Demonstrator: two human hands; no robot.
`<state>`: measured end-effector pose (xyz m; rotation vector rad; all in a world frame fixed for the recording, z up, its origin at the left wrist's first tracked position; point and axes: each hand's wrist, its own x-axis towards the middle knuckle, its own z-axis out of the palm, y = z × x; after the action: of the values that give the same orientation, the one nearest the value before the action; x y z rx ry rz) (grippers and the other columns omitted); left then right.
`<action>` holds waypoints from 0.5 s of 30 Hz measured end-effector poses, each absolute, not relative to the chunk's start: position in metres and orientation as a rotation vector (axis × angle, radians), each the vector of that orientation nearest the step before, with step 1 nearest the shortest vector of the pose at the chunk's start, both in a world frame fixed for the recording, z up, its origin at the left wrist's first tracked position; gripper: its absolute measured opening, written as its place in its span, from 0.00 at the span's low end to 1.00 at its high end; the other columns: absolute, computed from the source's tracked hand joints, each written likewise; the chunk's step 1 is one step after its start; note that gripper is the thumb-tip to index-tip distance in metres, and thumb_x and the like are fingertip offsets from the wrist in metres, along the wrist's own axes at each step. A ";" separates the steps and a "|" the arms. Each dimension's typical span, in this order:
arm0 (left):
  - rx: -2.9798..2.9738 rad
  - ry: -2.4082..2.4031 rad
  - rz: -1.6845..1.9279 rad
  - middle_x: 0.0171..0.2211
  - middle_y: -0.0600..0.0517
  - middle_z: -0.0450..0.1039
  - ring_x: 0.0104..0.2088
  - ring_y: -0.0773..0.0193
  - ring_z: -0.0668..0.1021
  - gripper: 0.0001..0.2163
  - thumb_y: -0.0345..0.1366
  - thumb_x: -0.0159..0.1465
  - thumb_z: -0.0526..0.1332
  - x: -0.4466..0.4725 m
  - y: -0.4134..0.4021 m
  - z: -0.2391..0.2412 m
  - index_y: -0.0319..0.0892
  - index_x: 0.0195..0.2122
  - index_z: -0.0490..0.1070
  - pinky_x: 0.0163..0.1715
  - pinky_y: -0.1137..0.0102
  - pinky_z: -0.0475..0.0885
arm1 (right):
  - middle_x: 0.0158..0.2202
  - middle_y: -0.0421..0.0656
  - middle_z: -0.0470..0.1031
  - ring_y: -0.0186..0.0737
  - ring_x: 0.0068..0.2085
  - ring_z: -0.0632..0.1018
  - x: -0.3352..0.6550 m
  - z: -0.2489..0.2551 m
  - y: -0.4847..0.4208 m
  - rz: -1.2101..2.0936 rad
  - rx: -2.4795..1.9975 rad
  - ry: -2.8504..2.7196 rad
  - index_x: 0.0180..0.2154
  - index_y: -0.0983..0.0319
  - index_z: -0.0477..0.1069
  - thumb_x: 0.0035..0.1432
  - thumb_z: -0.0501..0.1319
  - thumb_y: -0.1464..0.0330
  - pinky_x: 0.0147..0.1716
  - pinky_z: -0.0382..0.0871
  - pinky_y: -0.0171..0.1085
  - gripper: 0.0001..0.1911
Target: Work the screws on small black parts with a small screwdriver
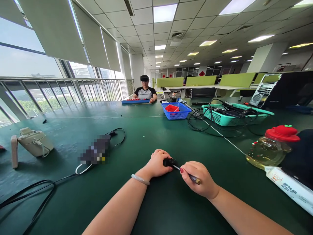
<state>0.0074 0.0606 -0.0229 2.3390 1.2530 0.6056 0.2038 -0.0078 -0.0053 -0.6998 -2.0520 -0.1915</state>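
On the green tabletop, my left hand is closed around a small black object, whose exact kind I cannot make out. A pale bracelet rings that wrist. My right hand grips a screwdriver with a thin metal shaft and a dark, brownish handle. Its shaft slants toward the upper left, and the tip meets the black object near my left fingers. The very end of the tip is hidden against the black part.
Left are a beige cup and a blurred dark device with cables. Ahead stand a blue basket and a teal basket full of cables. A red-lidded jar and a white packet lie right. A person sits opposite.
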 end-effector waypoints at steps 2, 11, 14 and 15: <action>2.344 1.253 0.602 0.51 0.50 0.76 0.59 0.48 0.68 0.17 0.38 0.51 0.72 0.008 0.061 -0.023 0.48 0.43 0.77 0.62 0.51 0.62 | 0.18 0.36 0.65 0.32 0.20 0.65 0.204 -0.005 -0.008 -0.197 -0.705 -2.050 0.25 0.58 0.65 0.64 0.53 0.74 0.23 0.59 0.35 0.15; 2.379 1.264 0.602 0.52 0.49 0.75 0.59 0.48 0.69 0.17 0.39 0.52 0.72 0.008 0.060 -0.023 0.48 0.44 0.78 0.62 0.53 0.62 | 0.18 0.36 0.63 0.32 0.19 0.64 0.204 -0.006 -0.005 0.005 -0.742 -2.002 0.23 0.58 0.62 0.66 0.52 0.72 0.22 0.58 0.34 0.17; 2.384 1.255 0.602 0.52 0.49 0.75 0.59 0.49 0.69 0.17 0.40 0.52 0.71 0.008 0.061 -0.023 0.49 0.44 0.78 0.63 0.53 0.62 | 0.18 0.36 0.64 0.33 0.20 0.65 0.205 -0.005 -0.006 0.005 -0.731 -2.020 0.24 0.58 0.64 0.65 0.52 0.72 0.23 0.59 0.34 0.16; 2.384 1.251 0.598 0.52 0.49 0.75 0.59 0.49 0.69 0.17 0.40 0.52 0.71 0.008 0.061 -0.023 0.49 0.44 0.78 0.63 0.53 0.62 | 0.18 0.36 0.64 0.33 0.20 0.65 0.205 -0.005 -0.006 0.002 -0.732 -2.022 0.24 0.58 0.65 0.65 0.52 0.72 0.23 0.59 0.35 0.16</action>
<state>0.0081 0.0612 -0.0232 2.3840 1.2514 0.5979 0.2047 -0.0058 -0.0045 -0.7323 -2.0217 0.0023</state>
